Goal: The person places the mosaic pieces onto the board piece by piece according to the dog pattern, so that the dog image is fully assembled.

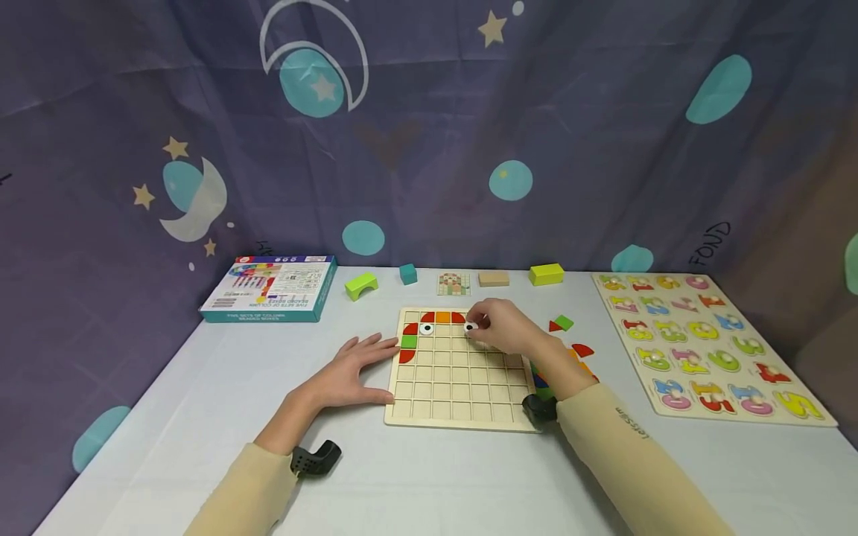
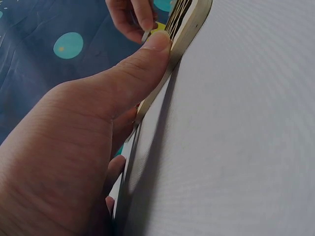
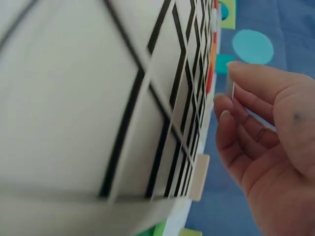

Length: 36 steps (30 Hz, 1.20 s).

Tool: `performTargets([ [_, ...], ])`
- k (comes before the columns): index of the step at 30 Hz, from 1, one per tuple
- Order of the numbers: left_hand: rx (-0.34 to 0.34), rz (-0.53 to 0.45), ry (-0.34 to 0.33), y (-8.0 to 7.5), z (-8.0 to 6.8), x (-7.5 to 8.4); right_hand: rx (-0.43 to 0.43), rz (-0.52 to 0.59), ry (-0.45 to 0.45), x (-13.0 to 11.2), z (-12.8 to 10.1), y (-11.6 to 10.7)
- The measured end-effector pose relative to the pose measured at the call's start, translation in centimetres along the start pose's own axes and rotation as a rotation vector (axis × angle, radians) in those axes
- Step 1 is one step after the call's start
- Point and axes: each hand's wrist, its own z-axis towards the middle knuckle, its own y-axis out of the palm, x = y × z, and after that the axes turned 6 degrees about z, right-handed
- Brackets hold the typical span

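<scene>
A wooden grid board [image 1: 462,380] lies in the middle of the table, with red, orange and green tiles and one white eye disc [image 1: 426,328] set in its top-left cells. My left hand [image 1: 365,361] lies flat on the table, fingers straight, its thumb [image 2: 155,46] against the board's left edge [image 2: 189,24]. My right hand [image 1: 477,329] hovers over the board's upper rows and pinches a second white disc with a black dot [image 1: 471,326]. In the right wrist view that white piece [image 3: 230,87] shows edge-on at the fingertips, beside the grid [image 3: 147,98].
Loose red and green tiles [image 1: 563,323] lie right of the board. Further right is a number puzzle tray [image 1: 704,342]. Along the back stand a blue box [image 1: 271,289], a green arch [image 1: 361,285], a teal cube [image 1: 408,274], a pattern card [image 1: 453,284] and two blocks [image 1: 493,278].
</scene>
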Motion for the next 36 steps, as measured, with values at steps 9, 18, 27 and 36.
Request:
performTargets([
  [9, 0.004, 0.003, -0.004, 0.0, 0.0, 0.1, -0.03, -0.053, 0.034, -0.4, 2.1, 1.2],
  [18, 0.003, 0.006, -0.004, 0.0, 0.1, 0.1, -0.035, -0.064, 0.082, -0.5, 2.3, 1.6],
  [27, 0.004, 0.009, -0.011, 0.1, 0.0, -0.1, -0.047, -0.068, 0.086, -0.5, 2.5, 1.7],
  [36, 0.003, 0.009, -0.008, 0.1, 0.1, 0.0, -0.037, -0.075, 0.092, -0.6, 2.5, 1.7],
])
